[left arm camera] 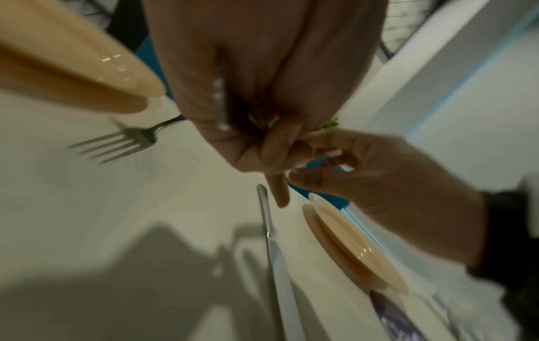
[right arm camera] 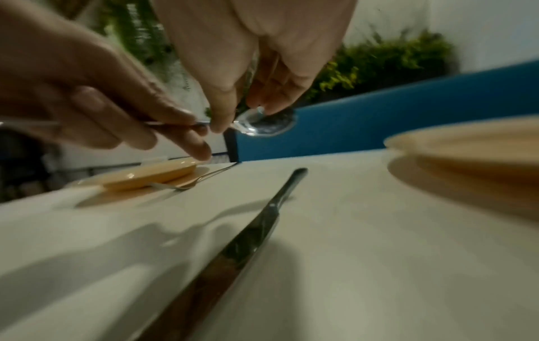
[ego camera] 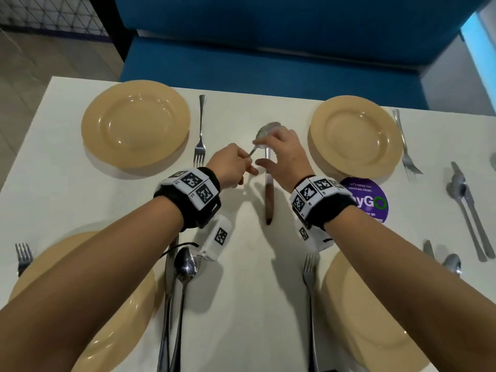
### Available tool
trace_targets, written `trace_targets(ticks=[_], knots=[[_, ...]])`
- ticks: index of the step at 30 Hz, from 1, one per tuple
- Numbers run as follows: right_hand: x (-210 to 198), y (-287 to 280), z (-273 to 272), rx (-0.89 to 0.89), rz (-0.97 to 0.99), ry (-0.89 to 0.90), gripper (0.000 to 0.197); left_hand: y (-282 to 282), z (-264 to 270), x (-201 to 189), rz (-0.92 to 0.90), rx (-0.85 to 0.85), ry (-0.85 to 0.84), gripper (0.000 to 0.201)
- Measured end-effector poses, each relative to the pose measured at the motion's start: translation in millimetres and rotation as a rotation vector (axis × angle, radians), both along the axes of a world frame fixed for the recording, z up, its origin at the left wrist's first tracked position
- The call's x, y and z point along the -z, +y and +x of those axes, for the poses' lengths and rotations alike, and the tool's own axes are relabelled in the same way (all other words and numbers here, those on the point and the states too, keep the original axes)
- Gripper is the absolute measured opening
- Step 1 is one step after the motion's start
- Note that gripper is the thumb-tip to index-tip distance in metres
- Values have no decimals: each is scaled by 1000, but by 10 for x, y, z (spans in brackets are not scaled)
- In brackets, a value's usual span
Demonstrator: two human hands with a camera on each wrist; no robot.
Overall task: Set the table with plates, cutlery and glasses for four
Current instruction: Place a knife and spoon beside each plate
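A steel spoon [ego camera: 268,131] is held above the white table [ego camera: 53,183], between the two far tan plates. My left hand [ego camera: 243,165] grips its handle [left arm camera: 220,103] in curled fingers. My right hand [ego camera: 259,153] pinches the spoon at the neck of its bowl [right arm camera: 262,125] with thumb and fingertips. Directly below lies a table knife [ego camera: 269,189], flat on the table and pointing away from me; it also shows as the knife [right arm camera: 256,230] in the right wrist view. The far left plate [ego camera: 135,123] and far right plate [ego camera: 355,135] each have a fork to their right.
Two near plates [ego camera: 120,331] [ego camera: 357,318] lie partly under my forearms. A knife and spoon [ego camera: 185,264] sit between them on the left, a fork [ego camera: 310,277] on the right. More cutlery [ego camera: 467,210] lies at the far right beside a purple sticker [ego camera: 370,200]. A blue bench [ego camera: 268,63] stands behind the table.
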State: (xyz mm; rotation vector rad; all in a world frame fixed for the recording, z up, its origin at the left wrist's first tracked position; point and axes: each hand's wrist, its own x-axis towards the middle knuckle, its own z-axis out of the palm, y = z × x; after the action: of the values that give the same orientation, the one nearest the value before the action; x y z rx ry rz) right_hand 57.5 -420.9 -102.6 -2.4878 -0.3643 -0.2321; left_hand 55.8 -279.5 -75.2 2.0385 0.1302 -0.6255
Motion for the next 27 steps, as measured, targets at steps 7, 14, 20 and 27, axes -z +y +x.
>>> trace_targets(ticks=[7, 14, 20, 27], knots=[[-259, -271, 162, -171, -467, -14, 8, -212, 187, -142, 177, 293, -150, 14], [-425, -669, 260, 383, -246, 259, 22, -162, 380, 92, 181, -14, -109, 57], [-333, -535, 335, 582, 207, 363, 21, -565, 322, 611, 277, 65, -48, 58], [-193, -580, 371, 610, 382, 455, 17, -972, 809, 574, 334, 93, -145, 40]])
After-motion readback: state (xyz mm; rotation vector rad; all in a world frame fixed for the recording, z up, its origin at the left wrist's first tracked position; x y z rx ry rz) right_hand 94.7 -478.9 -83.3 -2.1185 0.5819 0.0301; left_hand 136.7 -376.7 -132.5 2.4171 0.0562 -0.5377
